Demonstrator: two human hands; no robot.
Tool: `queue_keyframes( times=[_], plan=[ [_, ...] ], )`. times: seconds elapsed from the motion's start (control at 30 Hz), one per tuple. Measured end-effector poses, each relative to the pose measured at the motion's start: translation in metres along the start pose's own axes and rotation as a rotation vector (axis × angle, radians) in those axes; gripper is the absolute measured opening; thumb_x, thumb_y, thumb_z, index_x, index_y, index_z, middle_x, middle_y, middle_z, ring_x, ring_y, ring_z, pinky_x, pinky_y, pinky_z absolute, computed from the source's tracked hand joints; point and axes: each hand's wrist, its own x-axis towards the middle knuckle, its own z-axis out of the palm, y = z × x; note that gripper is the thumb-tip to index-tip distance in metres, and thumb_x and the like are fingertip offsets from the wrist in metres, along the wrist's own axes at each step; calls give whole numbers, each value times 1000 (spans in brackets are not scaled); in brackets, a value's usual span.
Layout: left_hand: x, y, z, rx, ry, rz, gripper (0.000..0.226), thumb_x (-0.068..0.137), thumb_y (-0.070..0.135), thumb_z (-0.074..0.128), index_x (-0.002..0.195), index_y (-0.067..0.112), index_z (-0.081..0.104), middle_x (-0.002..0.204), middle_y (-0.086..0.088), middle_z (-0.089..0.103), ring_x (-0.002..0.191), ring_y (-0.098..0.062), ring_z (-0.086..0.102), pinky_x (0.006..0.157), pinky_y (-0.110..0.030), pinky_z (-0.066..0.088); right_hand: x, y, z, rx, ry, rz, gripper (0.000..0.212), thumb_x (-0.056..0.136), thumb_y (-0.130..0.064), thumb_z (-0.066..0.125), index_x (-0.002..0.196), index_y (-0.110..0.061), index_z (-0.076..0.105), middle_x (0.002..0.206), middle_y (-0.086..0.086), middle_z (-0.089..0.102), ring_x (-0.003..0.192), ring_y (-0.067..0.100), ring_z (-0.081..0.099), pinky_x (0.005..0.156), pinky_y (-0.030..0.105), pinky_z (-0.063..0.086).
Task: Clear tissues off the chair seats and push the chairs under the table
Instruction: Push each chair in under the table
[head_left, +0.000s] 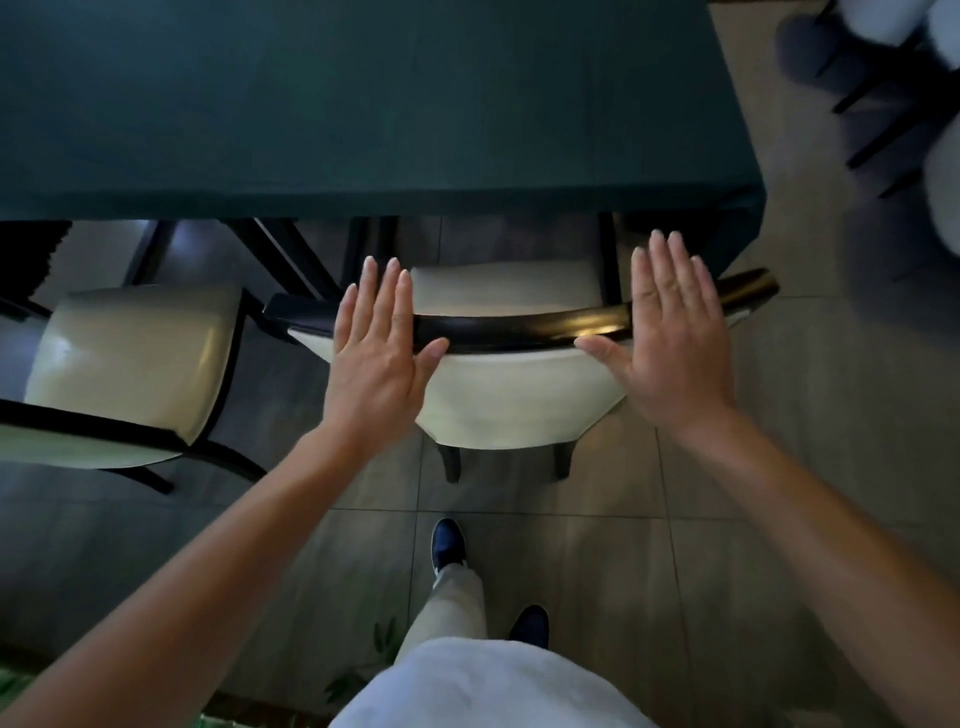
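Chair (511, 332), cream-cushioned with glossy black top rail, sits partly under table (363, 104).

The table (363, 104) was covered in a plain dark green, without pattern. The near chair (514, 395) had a cream padded back and seat under a glossy black top rail (519, 332), and black legs. The left chair (130, 358) matched it: cream seat, black frame. The floor (597, 545) was grey-brown tile with thin pale grout lines. The person's shoes (448, 543) were dark navy with a white trim at the heel, the trouser leg (457, 603) light beige, the shirt (483, 686) white. At the near left edge, a strip of green leaf pattern (363, 670) showed.
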Motion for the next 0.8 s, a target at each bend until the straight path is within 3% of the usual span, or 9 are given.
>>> queue_keyframes(
  times=[0.23,0.47,0.63,0.8],
  plan=[
    [4,24,5,1,-77,-142,82,103,62,6,162,5,5,171,-10,-4,157,-24,-16,128,-41,-7,-16,3,8,40,-2,116,105,94,-80,18,161,1,6,170,20,4,158,30,2,128,47,7],
    [17,-2,0,-10,-106,-90,80,102,64,5,162,12,-3,170,-2,-12,156,-18,-18,128,-40,-7,-5,-17,7,47,-34,156,105,95,-81,17,161,-1,5,170,19,4,158,31,2,128,48,8],
    [34,-50,-7,-21,-141,-64,86,100,66,6,162,7,5,172,-6,0,157,-16,-14,128,-35,-7,13,-58,12,83,-3,188,103,96,-80,18,161,0,10,169,19,8,158,31,4,128,48,5],
    [41,-33,-2,-30,-116,-76,88,99,68,4,162,6,4,172,-7,0,158,-19,-12,128,-39,-5,23,-35,15,98,-24,155,103,96,-81,18,161,-1,12,169,18,13,158,30,7,128,48,5]
  ],
)
